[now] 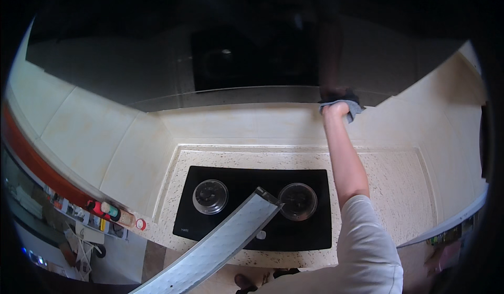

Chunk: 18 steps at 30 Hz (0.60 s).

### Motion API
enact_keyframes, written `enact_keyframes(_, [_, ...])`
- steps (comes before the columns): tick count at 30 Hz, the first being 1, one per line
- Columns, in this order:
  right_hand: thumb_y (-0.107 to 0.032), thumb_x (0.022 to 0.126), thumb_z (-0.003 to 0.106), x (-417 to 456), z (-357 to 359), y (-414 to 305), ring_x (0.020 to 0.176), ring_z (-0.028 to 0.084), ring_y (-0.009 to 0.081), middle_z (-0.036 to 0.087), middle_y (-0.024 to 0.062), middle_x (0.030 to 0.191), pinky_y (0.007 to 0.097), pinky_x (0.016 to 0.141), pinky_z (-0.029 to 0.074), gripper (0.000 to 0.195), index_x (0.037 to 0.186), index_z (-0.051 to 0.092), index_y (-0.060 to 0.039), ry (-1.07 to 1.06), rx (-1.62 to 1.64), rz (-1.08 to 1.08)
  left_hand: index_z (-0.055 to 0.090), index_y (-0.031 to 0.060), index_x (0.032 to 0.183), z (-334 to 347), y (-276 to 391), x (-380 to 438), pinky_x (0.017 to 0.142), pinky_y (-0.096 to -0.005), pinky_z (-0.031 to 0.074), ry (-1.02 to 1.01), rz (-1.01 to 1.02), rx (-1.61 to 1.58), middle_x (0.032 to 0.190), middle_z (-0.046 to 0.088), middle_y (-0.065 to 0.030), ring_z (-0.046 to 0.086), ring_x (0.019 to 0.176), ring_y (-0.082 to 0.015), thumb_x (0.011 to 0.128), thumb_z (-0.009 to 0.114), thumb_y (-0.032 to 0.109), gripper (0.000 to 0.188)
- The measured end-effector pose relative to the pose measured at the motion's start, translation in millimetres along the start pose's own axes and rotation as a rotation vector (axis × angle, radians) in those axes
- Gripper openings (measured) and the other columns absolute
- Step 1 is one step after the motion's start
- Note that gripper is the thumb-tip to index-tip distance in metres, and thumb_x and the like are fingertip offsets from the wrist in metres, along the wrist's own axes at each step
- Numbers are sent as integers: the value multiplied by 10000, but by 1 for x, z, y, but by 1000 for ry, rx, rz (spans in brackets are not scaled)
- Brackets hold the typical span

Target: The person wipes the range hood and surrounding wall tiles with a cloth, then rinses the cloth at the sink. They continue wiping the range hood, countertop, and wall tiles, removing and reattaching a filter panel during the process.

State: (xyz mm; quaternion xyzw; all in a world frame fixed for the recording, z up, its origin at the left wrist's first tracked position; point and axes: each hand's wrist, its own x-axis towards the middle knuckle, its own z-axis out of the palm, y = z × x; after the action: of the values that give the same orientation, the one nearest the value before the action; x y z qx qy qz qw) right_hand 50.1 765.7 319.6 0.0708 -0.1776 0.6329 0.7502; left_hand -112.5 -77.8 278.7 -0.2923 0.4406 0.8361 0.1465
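My right hand (339, 108) presses a grey cloth (354, 112) against the lower front edge of a glossy black range hood (252, 64). The fingers are mostly hidden by the cloth, and the arm reaches up past the right side of the hob. My left hand is out of view. Below the hood, a black glass gas hob (244, 211) with two round burners is set in a speckled stone counter (388, 191). A long pale dimpled strip (220, 239) with a dark end crosses in front of the hob from the lower left.
Pale tiled walls (114, 136) surround the counter. Several bottles or jars (112, 211) stand at the left, close to a small red-and-white lid (141, 224). Crowded shelves lie beyond them. A shoe (244, 281) shows on the floor below.
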Motion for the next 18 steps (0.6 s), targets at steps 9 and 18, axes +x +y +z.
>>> enact_keyframes(9, [-363, 905, 438, -168, 116, 241, 973, 556, 216, 600, 18, 1111, 321, 910, 438, 333, 1055, 590, -108, 476, 62, 154, 466, -54, 1205, -60, 33, 38, 953, -501, 442, 339, 83, -82, 1195, 542, -193, 522, 1092, -335, 874, 475, 197, 415])
enact_keyframes(18, [-400, 908, 415, -313, 212, 480, 1048, 511, 207, 532, 20, 1232, 304, 952, 400, 426, 1181, 555, -106, 484, 217, 377, 498, -21, 1196, -93, 110, 88, 932, -515, 455, 297, 44, -206, 1205, 546, -171, 522, 1109, -334, 879, 487, 277, 435])
